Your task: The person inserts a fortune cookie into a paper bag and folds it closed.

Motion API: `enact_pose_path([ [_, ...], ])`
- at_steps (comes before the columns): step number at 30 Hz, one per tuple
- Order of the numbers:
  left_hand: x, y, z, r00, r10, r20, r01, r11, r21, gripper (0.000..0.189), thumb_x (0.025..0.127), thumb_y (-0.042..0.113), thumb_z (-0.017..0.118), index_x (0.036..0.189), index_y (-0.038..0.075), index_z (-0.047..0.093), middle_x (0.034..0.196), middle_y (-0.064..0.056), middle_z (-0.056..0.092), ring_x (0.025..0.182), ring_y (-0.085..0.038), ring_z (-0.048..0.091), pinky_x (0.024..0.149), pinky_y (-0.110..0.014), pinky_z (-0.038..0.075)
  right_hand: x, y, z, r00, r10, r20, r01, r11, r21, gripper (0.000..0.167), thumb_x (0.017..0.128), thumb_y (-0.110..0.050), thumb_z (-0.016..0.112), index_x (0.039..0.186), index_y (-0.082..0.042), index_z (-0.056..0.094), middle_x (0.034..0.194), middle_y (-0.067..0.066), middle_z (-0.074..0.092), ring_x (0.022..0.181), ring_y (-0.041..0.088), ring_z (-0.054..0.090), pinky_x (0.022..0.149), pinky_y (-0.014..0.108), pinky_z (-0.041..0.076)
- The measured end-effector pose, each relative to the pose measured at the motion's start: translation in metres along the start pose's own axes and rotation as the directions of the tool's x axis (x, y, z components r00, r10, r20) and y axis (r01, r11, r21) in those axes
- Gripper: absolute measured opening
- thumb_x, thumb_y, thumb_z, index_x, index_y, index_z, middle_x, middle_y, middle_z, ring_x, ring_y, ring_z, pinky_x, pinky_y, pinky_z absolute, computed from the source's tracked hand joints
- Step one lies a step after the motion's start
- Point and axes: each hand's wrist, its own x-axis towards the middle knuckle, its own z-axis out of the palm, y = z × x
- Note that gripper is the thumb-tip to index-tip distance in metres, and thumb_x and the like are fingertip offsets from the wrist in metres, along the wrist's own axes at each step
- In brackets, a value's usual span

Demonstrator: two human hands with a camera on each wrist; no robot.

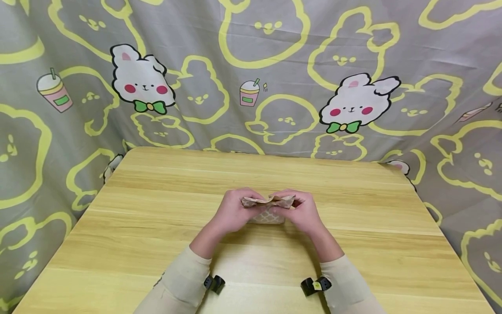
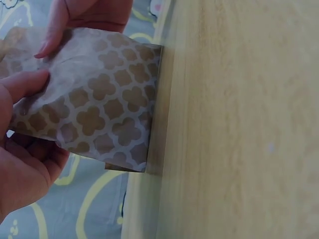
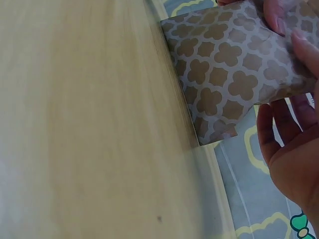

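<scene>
A brown paper bag [image 1: 268,216] with a pale quatrefoil lattice print stands upright on the table, its bottom edge at the wood. Its top edge is creased and bent toward the camera in the head view. My left hand [image 1: 234,209] grips the upper part on the left side, thumb [image 2: 31,83] on the near face and fingers behind. On the other side my right hand [image 1: 301,210] pinches the top the same way, thumb [image 3: 305,50] on the printed face. Both thumbs lie close together near the middle. What the bag holds is hidden.
The light wooden table [image 1: 164,192] extends around the bag on all sides. Behind it and at both sides hangs a grey curtain [image 1: 211,39] with yellow outlines and white rabbits. Black wrist cameras [image 1: 215,284] sit on both sleeves.
</scene>
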Motion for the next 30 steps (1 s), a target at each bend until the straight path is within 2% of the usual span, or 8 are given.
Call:
enact_pose_path([
  [4,0.0,0.001,0.0,1.0,-0.025,0.001,0.025,1.0,-0.001,0.017,0.081,0.005,0.084,0.095,0.012,0.078,0.094,0.006,0.073,0.09,-0.011,0.068,0.082,-0.031,0.054,0.0007,-0.0017,0.0006,1.0,0.026,-0.005,-0.026,0.999,-0.021,0.028,0.075,0.021,0.075,0.094,0.001,0.078,0.099,0.006,0.074,0.093,0.019,0.07,0.079,0.032,0.056],
  [9,-0.0006,0.0035,-0.0009,0.996,-0.09,0.023,0.091,0.996,-0.011,0.023,0.078,0.007,0.086,0.099,0.014,0.078,0.096,0.007,0.073,0.091,-0.01,0.068,0.082,-0.032,0.054,0.0024,-0.0028,0.0017,1.0,-0.001,-0.027,0.0,0.999,-0.04,0.034,0.069,0.028,0.073,0.085,-0.001,0.078,0.094,0.004,0.074,0.089,0.014,0.07,0.079,0.031,0.056],
  [13,-0.001,0.0025,-0.0004,0.998,-0.065,0.025,0.065,0.998,-0.004,0.02,0.079,0.005,0.084,0.097,0.013,0.078,0.095,0.006,0.073,0.089,-0.011,0.068,0.082,-0.032,0.054,0.0021,-0.003,0.0014,1.0,0.018,-0.018,-0.018,1.0,-0.017,0.036,0.071,0.028,0.073,0.09,-0.002,0.079,0.095,0.002,0.075,0.088,0.015,0.07,0.076,0.03,0.056],
  [17,-0.0015,0.0006,0.0004,1.0,-0.018,0.023,0.018,1.0,0.001,0.017,0.079,0.001,0.083,0.093,0.01,0.079,0.093,0.004,0.074,0.088,-0.012,0.069,0.081,-0.032,0.054,0.0006,-0.0021,0.0013,0.998,0.061,0.034,-0.061,0.998,0.012,0.034,0.074,0.022,0.075,0.1,0.0,0.076,0.1,0.005,0.074,0.091,0.021,0.07,0.077,0.034,0.056],
  [21,-0.0018,0.0001,0.0008,1.0,-0.002,0.014,0.002,1.0,-0.002,0.018,0.078,0.0,0.083,0.093,0.01,0.079,0.092,0.002,0.074,0.086,-0.013,0.069,0.079,-0.032,0.055,-0.0001,0.002,0.0005,0.998,0.042,0.053,-0.041,0.999,-0.018,0.026,0.075,0.017,0.078,0.098,0.003,0.075,0.102,0.011,0.074,0.094,0.025,0.07,0.08,0.038,0.056],
  [25,-0.0011,-0.0004,0.0017,1.0,0.006,0.002,-0.006,1.0,-0.008,0.017,0.08,0.003,0.083,0.094,0.01,0.079,0.092,0.004,0.074,0.085,-0.012,0.069,0.078,-0.031,0.055,-0.0001,0.0043,-0.0002,0.999,0.016,0.039,-0.014,0.999,-0.04,0.027,0.075,0.017,0.078,0.093,-0.003,0.078,0.1,0.009,0.074,0.094,0.024,0.071,0.081,0.037,0.056],
  [30,-0.0001,-0.002,0.0034,0.999,0.052,0.003,-0.052,0.998,-0.02,0.014,0.081,0.001,0.082,0.092,0.009,0.08,0.093,0.001,0.074,0.088,-0.012,0.069,0.081,-0.03,0.055,0.0002,0.004,-0.0002,0.998,0.034,0.052,-0.035,0.999,0.028,0.035,0.076,0.019,0.076,0.094,-0.011,0.078,0.1,0.006,0.075,0.093,0.026,0.071,0.08,0.039,0.056],
])
